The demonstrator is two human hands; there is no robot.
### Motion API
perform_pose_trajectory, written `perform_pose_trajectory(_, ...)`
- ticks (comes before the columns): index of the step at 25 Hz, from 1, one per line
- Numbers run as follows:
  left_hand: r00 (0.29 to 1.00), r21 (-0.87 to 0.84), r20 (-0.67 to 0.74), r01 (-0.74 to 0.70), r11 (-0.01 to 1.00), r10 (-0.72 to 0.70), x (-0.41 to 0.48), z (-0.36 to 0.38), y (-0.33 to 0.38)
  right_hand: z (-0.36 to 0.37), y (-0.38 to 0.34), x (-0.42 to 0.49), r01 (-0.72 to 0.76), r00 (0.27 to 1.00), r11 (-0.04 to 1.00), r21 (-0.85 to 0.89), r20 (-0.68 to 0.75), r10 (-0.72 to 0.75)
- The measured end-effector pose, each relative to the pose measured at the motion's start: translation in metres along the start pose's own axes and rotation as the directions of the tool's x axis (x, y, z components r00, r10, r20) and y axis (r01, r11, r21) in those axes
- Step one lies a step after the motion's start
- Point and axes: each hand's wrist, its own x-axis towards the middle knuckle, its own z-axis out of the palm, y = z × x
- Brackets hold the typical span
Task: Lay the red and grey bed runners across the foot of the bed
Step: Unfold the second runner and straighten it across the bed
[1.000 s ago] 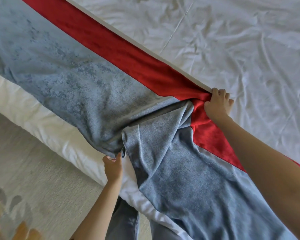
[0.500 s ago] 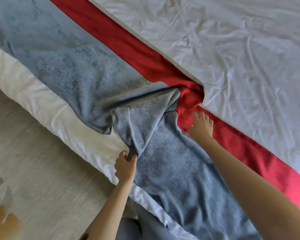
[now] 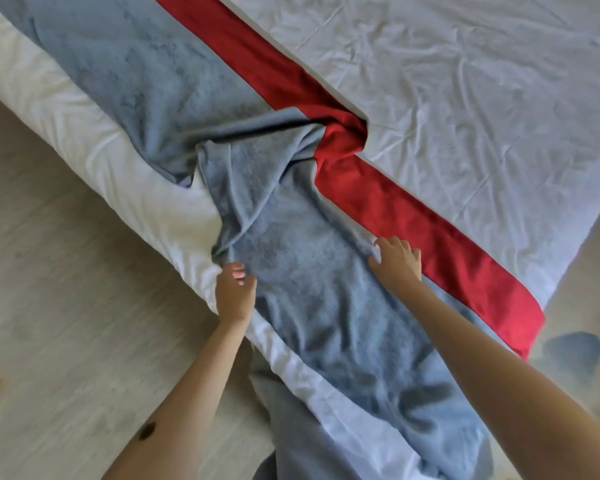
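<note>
Grey runner (image 3: 326, 306) and red runner (image 3: 395, 209) bunch together mid-bed.

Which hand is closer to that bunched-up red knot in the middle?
Right. The right hand rests at the grey-red seam below the red bunch; the left hand grips the grey runner at the bed's edge, farther off.

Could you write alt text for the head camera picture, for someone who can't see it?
Two bare hands work a grey bed runner lying diagonally across a white bed, bunched into folds at its middle beside a red bed runner. The left hand pinches the grey edge nearest the floor; the right hand presses where grey meets red.
</note>
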Motion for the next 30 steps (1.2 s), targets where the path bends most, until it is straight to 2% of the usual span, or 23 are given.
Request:
perform_pose_trajectory(3, 0.994, 0.057, 0.109, -0.015, 0.998, 0.008, -0.057, 0.028, -0.017, 0.004, 0.025, -0.036, 0.013, 0.999, 1.000, -0.016, 0.037, -0.013)
perform_pose_trajectory(6, 0.991, 0.069, 0.113, 0.058, 0.996, -0.065, -0.101, 0.051, -0.031, 0.004, 0.049, -0.056, 0.038, 0.999, 0.999, -0.031, 0.020, -0.038)
perform_pose_trajectory(12, 0.979, -0.018, 0.023, 0.202, 0.979, -0.201, -0.155, 0.094, -0.029, 0.008, 0.092, -0.056, 0.061, 0.998, 0.993, -0.102, 0.005, -0.061)
perform_pose_trajectory(15, 0.947, -0.055, -0.084, 0.305, 0.951, -0.309, -0.169, 0.117, -0.029, 0.026, 0.107, -0.050, 0.130, 0.991, 0.972, -0.196, 0.058, -0.121)
perform_pose_trajectory(17, 0.931, -0.004, -0.126, 0.346, 0.938, -0.344, -0.174, 0.130, -0.031, 0.040, 0.114, -0.047, 0.199, 0.980, 0.952, -0.232, 0.061, -0.190)
perform_pose_trajectory(23, 0.853, -0.062, -0.377, 0.367, 0.928, -0.362, -0.190, 0.169, -0.025, 0.051, 0.135, -0.035, 0.364, 0.931, 0.931, -0.016, -0.002, -0.364)
perform_pose_trajectory(27, 0.843, -0.102, -0.406, 0.341, 0.935, -0.352, -0.217, 0.179, -0.023, 0.041, 0.151, -0.043, 0.431, 0.902, 0.899, 0.075, 0.006, -0.433)
perform_pose_trajectory(30, 0.843, -0.134, -0.388, 0.347, 0.928, -0.372, -0.251, 0.189, -0.024, 0.035, 0.172, -0.058, 0.462, 0.883, 0.885, 0.066, 0.059, -0.465)
